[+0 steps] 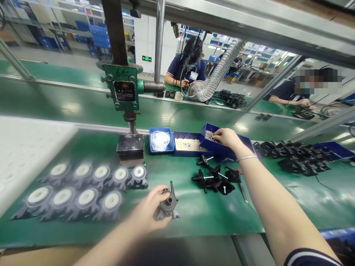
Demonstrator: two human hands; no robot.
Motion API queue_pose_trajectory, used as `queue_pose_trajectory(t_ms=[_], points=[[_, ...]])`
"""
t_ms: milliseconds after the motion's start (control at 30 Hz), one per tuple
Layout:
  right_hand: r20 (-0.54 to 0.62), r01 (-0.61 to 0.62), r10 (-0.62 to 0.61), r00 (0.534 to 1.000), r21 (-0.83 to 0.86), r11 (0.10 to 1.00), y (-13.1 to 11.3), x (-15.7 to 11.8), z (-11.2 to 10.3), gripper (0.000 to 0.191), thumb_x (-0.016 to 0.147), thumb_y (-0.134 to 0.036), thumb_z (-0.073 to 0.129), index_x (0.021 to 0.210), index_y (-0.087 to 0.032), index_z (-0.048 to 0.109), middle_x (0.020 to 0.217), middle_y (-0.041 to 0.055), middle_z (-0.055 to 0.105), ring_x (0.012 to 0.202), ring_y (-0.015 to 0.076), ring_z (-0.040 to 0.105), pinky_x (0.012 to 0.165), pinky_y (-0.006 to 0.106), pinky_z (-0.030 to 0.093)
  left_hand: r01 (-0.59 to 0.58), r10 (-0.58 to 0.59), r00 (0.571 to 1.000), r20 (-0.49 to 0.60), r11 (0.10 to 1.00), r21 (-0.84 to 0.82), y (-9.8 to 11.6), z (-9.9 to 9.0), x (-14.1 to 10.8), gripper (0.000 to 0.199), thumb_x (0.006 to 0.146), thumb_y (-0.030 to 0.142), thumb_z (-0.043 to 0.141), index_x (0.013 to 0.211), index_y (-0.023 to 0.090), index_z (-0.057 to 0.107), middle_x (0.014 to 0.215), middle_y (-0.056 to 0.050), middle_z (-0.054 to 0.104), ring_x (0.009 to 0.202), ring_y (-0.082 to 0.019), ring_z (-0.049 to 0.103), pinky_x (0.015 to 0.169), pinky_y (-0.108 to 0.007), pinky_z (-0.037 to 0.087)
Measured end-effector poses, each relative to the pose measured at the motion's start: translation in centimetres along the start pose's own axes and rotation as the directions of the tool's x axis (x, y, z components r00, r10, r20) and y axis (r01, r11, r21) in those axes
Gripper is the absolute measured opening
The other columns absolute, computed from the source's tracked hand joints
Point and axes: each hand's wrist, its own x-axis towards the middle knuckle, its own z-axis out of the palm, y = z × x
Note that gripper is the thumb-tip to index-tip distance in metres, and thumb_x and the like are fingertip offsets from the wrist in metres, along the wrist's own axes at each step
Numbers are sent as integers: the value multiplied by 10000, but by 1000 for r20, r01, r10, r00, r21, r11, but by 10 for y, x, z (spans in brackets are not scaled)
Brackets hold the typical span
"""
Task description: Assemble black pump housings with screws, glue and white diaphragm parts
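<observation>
My left hand [152, 208] is closed around a dark grey round housing [172, 207], its short central tube pointing up and a thin spout at the back. It is held over the near part of the green bench. My right hand [226, 137] reaches into a raised blue bin [204, 141] of small metal parts [210, 135]. Its fingertips are pinched together among them, and what they grip is too small to make out. Beside that bin, a blue tray [177, 152] contains small cream-coloured pieces [188, 144].
Two rows of grey housings with white discs [88, 197] lie at left. A green press [126, 88] stands behind them. White rings fill a blue tray [161, 140]. Black parts [213, 175] lie beside a red-handled tool [243, 190]. Two people [187, 66] sit across the bench.
</observation>
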Motion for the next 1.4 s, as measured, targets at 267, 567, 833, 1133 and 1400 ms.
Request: queue_pose_trajectory(t_ms=[267, 567, 833, 1133, 1400], points=[[-2, -49, 50, 999, 82, 995, 8, -2, 4, 245, 966, -316, 646, 931, -73, 647, 756, 2, 586, 676, 77, 563, 760, 216, 504, -22, 23, 999, -34, 1000, 20, -5, 4, -2, 676, 757, 169, 695, 1352, 225, 379, 1315, -184, 499, 1197, -281, 592, 944, -401, 556], [-179, -62, 135, 975, 364, 930, 1, -12, -12, 142, 892, -173, 565, 876, -60, 650, 763, 51, 628, 580, 96, 571, 611, 187, 451, 33, -35, 999, 21, 998, 50, -2, 4, -2, 679, 746, 178, 700, 1325, 223, 350, 1318, -195, 483, 1194, -306, 597, 930, -437, 561], [-143, 327, -307, 941, 617, 716, -69, -119, -13, 291, 874, -387, 641, 972, -120, 586, 798, 49, 618, 675, 119, 613, 673, 203, 526, -25, 23, 1000, 19, 994, 111, -8, 11, -5, 789, 738, 203, 702, 1372, 210, 233, 1325, -210, 445, 1243, -328, 557, 915, -441, 565], [50, 788, -884, 464, 432, 438, -130, -198, 50, 205, 1044, -208, 439, 1033, -136, 630, 970, 69, 562, 858, 128, 578, 753, 228, 495, -2, 2, 1000, -3, 992, 125, -13, 19, -10, 808, 733, 240, 706, 1372, 207, 213, 1379, -230, 402, 1271, -353, 531, 950, -484, 542], [118, 893, -915, 387, 199, 403, -136, -202, 54, 187, 1024, -125, 419, 978, -95, 597, 868, 63, 493, 696, 120, 492, 610, 227, 415, 24, -28, 999, 41, 995, 95, -11, 15, -8, 773, 763, 251, 698, 1375, 203, 227, 1395, -229, 383, 1261, -342, 541, 927, -474, 560]])
